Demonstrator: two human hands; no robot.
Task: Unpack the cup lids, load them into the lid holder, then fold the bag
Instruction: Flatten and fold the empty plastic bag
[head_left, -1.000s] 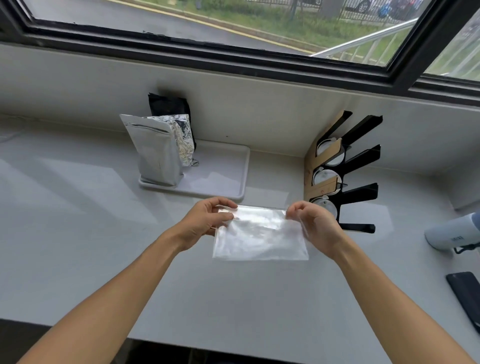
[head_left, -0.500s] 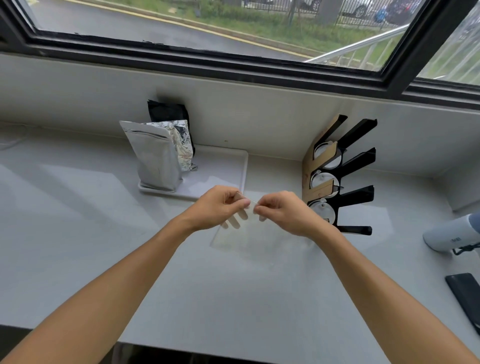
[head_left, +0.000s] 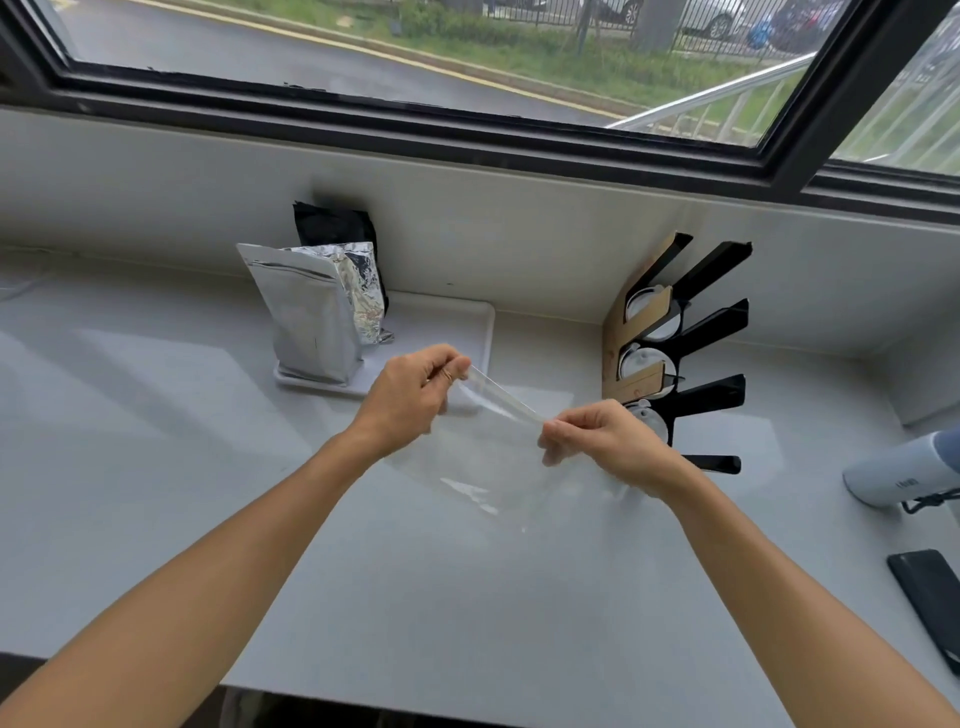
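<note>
A clear plastic bag (head_left: 483, 467) hangs just above the white counter in the middle of the view. My left hand (head_left: 410, 397) pinches its top edge at the left end. My right hand (head_left: 602, 441) pinches the same edge lower and to the right, so the edge slants down between them. The black and wood lid holder (head_left: 675, 353) stands against the back wall to the right. White cup lids (head_left: 644, 364) sit in three of its slots. The bag looks empty.
A white tray (head_left: 447, 332) at the back holds a silver foil pouch (head_left: 311, 317) and a black pouch (head_left: 332, 223). A white appliance (head_left: 904, 473) and a dark phone (head_left: 930, 597) lie at the right edge. The counter's front edge runs below my forearms.
The bag was held flat by its two top corners, then my hands came together at its top edge. Now they have drawn apart along that edge, right hand lower.
</note>
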